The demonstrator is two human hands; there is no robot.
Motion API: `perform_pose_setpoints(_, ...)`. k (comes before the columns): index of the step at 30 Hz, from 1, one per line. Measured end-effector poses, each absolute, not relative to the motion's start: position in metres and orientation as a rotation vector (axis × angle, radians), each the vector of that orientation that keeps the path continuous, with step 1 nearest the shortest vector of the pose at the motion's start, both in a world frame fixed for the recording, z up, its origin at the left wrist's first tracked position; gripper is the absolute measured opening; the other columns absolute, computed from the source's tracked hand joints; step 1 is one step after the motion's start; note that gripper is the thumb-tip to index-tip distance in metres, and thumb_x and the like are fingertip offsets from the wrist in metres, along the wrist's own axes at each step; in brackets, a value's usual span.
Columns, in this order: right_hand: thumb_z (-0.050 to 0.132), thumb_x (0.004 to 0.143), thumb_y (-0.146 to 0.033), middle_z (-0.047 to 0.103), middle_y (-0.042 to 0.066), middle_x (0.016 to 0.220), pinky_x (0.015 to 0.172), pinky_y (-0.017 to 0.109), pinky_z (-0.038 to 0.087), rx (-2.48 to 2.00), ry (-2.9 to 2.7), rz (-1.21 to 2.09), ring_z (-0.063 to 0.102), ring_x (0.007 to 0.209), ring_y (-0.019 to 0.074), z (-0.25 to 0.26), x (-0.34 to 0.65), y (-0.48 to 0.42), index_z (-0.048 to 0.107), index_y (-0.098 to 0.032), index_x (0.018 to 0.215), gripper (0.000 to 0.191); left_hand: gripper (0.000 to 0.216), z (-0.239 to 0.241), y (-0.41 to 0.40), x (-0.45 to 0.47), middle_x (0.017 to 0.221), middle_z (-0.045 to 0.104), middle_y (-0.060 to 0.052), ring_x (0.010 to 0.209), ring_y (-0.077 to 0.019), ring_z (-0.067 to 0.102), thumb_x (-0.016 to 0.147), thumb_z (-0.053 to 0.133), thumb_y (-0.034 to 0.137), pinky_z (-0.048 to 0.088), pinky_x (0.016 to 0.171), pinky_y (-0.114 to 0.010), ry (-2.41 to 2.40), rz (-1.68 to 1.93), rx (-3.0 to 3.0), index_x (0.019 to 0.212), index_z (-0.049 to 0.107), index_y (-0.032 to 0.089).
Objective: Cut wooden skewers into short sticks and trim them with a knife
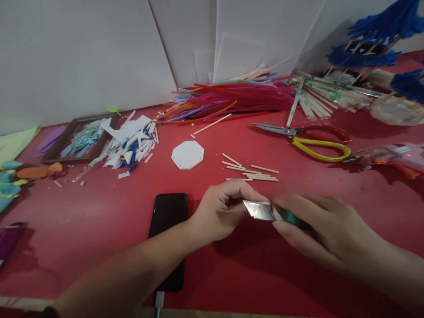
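My right hand [318,225] is closed round the green handle of a utility knife [258,210], its wide metal blade pointing left. Close against the blade, my left hand [221,210] has thumb and fingers pinched together; what they hold is mostly hidden behind the blade. Several short wooden sticks [261,176] lie on the red table just beyond my hands. Left of them is a white octagonal piece [187,155] with small holes near its rim. One longer wooden stick [212,124] lies farther back.
A black phone [168,221] with a cable lies under my left forearm. Scissors [308,137] with red and yellow handles lie at right, near wrapped chopsticks [318,97]. Pipe cleaners [228,101], white and blue scraps [132,145], a brown frame [49,152] and a blue-roofed model [364,55] stand around.
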State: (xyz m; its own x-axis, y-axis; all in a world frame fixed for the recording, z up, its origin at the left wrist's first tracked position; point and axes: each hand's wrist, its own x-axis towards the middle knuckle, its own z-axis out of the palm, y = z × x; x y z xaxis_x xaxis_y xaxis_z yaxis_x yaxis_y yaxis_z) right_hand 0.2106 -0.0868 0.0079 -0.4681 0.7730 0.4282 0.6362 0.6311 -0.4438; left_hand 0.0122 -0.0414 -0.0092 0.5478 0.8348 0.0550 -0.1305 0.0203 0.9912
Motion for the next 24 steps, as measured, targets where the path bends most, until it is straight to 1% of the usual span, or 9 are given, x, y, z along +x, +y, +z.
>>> perform_pose_setpoints(6, 0.042, 0.101, -0.031, 0.052, -0.005, 0.059, 0.043, 0.02, 0.035, -1.045, -2.251, 0.288, 0.044, 0.046, 0.0079, 0.01, 0.209, -0.089, 0.048, -0.023, 0.081, 0.022, 0.017, -0.007, -0.043, 0.009, 0.078, 0.073, -0.005, 0.068, -0.0125, 0.068, 0.084, 0.076, 0.031, 0.055, 0.065, -0.023, 0.643, 0.797, 1.355, 0.077, 0.07, 0.016)
perform_pose_setpoints(9, 0.041, 0.101, -0.033, 0.049, -0.005, 0.057, 0.042, 0.02, 0.034, -1.047, -2.279, 0.228, 0.041, 0.045, 0.008, 0.008, 0.211, -0.088, 0.049, -0.023, 0.078, 0.027, 0.026, -0.005, -0.044, 0.008, 0.08, 0.074, -0.007, 0.07, -0.0143, 0.07, 0.085, 0.075, 0.041, 0.056, 0.065, -0.024, 0.657, 0.777, 1.383, 0.079, 0.072, 0.016)
perform_pose_setpoints(11, 0.039, 0.102, -0.036, 0.049, -0.004, 0.056, 0.042, 0.02, 0.033, -1.055, -2.296, 0.159, 0.041, 0.045, 0.0082, 0.006, 0.212, -0.087, 0.051, -0.023, 0.076, 0.031, 0.029, -0.004, -0.044, 0.007, 0.081, 0.075, -0.008, 0.071, -0.0148, 0.07, 0.085, 0.075, 0.044, 0.057, 0.064, -0.024, 0.667, 0.775, 1.405, 0.08, 0.072, 0.016)
perform_pose_setpoints(14, 0.038, 0.103, -0.039, 0.049, -0.004, 0.055, 0.042, 0.02, 0.033, -1.054, -2.315, 0.092, 0.04, 0.044, 0.0079, 0.005, 0.214, -0.086, 0.052, -0.023, 0.074, 0.036, 0.028, -0.003, -0.044, 0.007, 0.082, 0.075, -0.008, 0.071, -0.0149, 0.07, 0.086, 0.073, 0.043, 0.057, 0.063, -0.023, 0.677, 0.768, 1.429, 0.08, 0.072, 0.016)
perform_pose_setpoints(20, 0.037, 0.104, -0.038, 0.054, -0.002, 0.057, 0.043, 0.023, 0.035, -1.042, -2.33, 0.037, 0.046, 0.045, 0.0102, 0.008, 0.215, -0.085, 0.055, -0.024, 0.076, 0.036, 0.024, 0.001, -0.043, 0.007, 0.078, 0.073, -0.006, 0.069, -0.0123, 0.068, 0.086, 0.074, 0.037, 0.055, 0.064, -0.022, 0.614, 0.78, 1.419, 0.076, 0.069, 0.016)
perform_pose_setpoints(24, 0.037, 0.104, -0.037, 0.055, -0.002, 0.057, 0.043, 0.022, 0.035, -1.027, -2.323, -0.016, 0.047, 0.046, 0.0097, 0.008, 0.213, -0.086, 0.055, -0.023, 0.074, 0.038, 0.029, 0.001, -0.041, 0.008, 0.076, 0.071, -0.005, 0.066, -0.0113, 0.066, 0.085, 0.075, 0.042, 0.054, 0.064, -0.022, 0.604, 0.772, 1.411, 0.074, 0.067, 0.016)
